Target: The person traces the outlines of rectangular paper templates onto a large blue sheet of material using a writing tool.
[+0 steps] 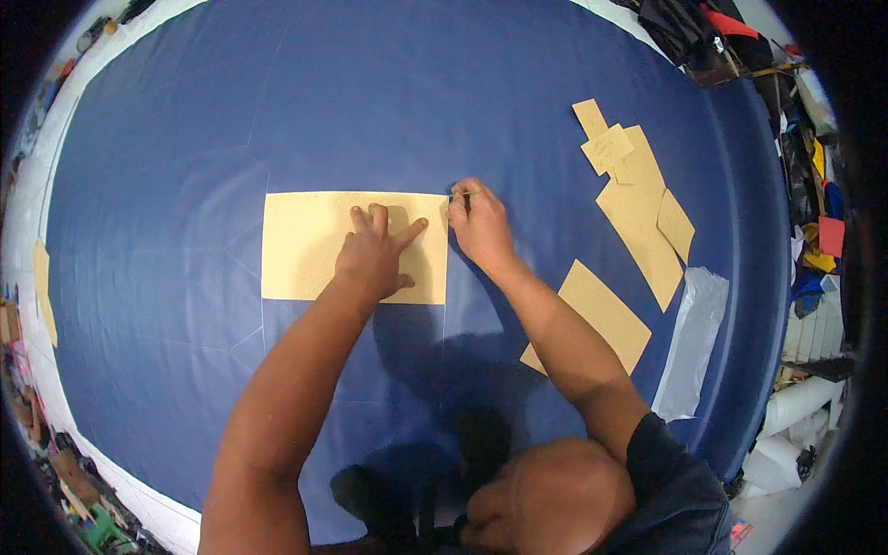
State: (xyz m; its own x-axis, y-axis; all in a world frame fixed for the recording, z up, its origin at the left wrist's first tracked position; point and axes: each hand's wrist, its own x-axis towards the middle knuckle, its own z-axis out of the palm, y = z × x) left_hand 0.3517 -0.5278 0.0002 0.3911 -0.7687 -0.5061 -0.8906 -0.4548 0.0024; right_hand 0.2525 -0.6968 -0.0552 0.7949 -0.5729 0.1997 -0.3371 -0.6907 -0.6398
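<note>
A tan rectangular cardboard template [305, 240] lies flat on a large sheet of dark blue material [370, 111]. My left hand [372, 252] presses on the template's right half, fingers spread. At the template's upper right corner, my right hand [479, 222] pinches a thin, pen-like marking tool [467, 194], its tip near the right edge. Only a small part of that tool shows, so its exact kind is unclear. Thin pale lines run across the blue sheet to the left of the template and below it.
Several more tan card pieces [638, 213] lie at the right, some overlapping. One larger card [597, 319] is partly under my right forearm. Beside them is a translucent plastic strip [692, 342]. Another tan piece [44, 294] lies at the far left edge. Mixed scraps [819, 245] lie beyond the sheet's right edge.
</note>
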